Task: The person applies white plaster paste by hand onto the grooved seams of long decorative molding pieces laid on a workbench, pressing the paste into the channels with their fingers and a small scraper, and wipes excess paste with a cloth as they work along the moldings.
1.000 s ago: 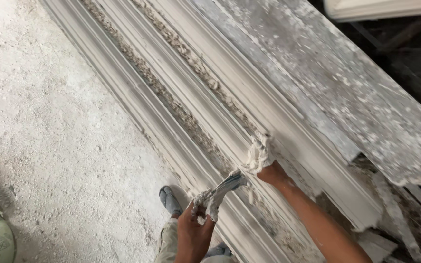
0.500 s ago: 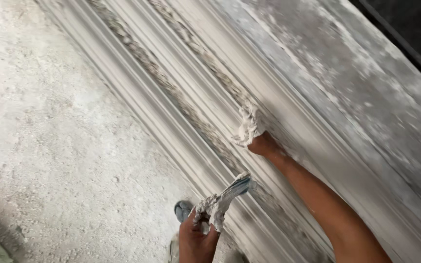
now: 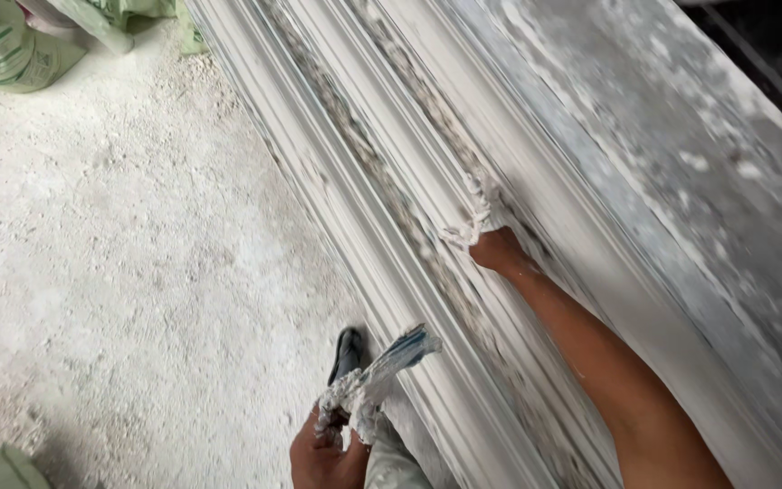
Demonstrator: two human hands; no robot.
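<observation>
I was at the spreading step. My right hand (image 3: 497,249) pressed a wad (image 3: 474,210) of wet plaster and fibre into a groove of the long white moulding (image 3: 391,118); the fingers were closed around the wad and mostly buried in it, so I could not tell exactly how they lay. My left hand (image 3: 319,448) was held low beside the moulding's near edge, fisted on the plaster-caked handle of a blade (image 3: 400,351), whose blue tip pointed up toward the moulding without touching it. My shoe (image 3: 348,353) stood on the dusty floor (image 3: 119,272) just under the blade.

As I judged it, the groove beyond the wad showed dark and unfilled, so much of the run remained. The next move called for steady pressure along the groove, keeping the wad seated in the channel, with the blade held clear until needed.

Against the frame half a second earlier, the right hand lay farther along the moulding with the arm stretched longer. The left hand gripped the blade the same way. The view had swung to bring green sacks (image 3: 11,45) in at the top left corner, and the shoe showed more fully.
</observation>
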